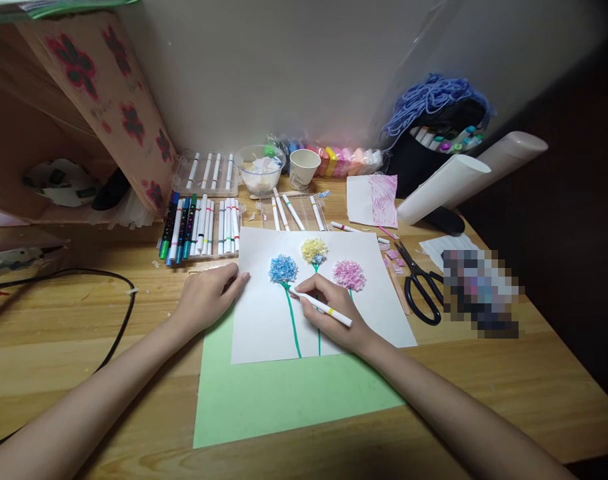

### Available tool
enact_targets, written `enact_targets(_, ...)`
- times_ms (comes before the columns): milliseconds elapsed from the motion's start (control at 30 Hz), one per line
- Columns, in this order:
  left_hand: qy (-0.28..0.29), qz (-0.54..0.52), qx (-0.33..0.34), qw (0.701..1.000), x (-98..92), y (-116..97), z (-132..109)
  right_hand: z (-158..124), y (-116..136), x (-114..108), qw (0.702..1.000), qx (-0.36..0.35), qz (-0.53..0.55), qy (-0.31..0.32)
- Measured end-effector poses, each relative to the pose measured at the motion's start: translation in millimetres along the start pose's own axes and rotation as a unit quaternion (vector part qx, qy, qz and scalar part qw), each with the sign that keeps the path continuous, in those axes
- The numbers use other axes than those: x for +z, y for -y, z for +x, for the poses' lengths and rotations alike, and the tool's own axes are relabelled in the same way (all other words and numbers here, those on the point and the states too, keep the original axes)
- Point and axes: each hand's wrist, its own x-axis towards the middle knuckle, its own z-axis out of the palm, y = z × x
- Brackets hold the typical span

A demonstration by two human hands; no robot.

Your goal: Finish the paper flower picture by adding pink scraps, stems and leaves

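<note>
My right hand (331, 310) is closed around a white marker (327, 309) with a yellow band. The marker's tip is at the top of a green stem, just below a blue shredded-paper flower (283, 269); whether it touches cannot be told. Two more flowers, a yellow one (315, 251) and a pink one (349, 275), sit on the same white sheet of paper (259, 327), each above a green stem. At the sheet's left edge, my left hand (207, 297) is curled with its thumb on the paper, holding it. A light green sheet (284, 403) lies beneath.
Black scissors (419, 283) lie to the right. Marker trays (207, 227) stand behind on the left, beside a bowl of scraps (261, 175) and a paper cup (304, 167). A pink-and-white paper piece (371, 200), paper rolls (449, 187) and a black cable (127, 317) surround the sheets.
</note>
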Motion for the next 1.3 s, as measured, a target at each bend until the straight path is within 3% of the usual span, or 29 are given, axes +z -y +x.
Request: enact_targets(1300, 0.008, 0.003, -0.010, 1.000, -1.9, -2.1, 1.5, 1.4, 1.2, -2.9, 1.000, 0.006, 0.004, -0.007)
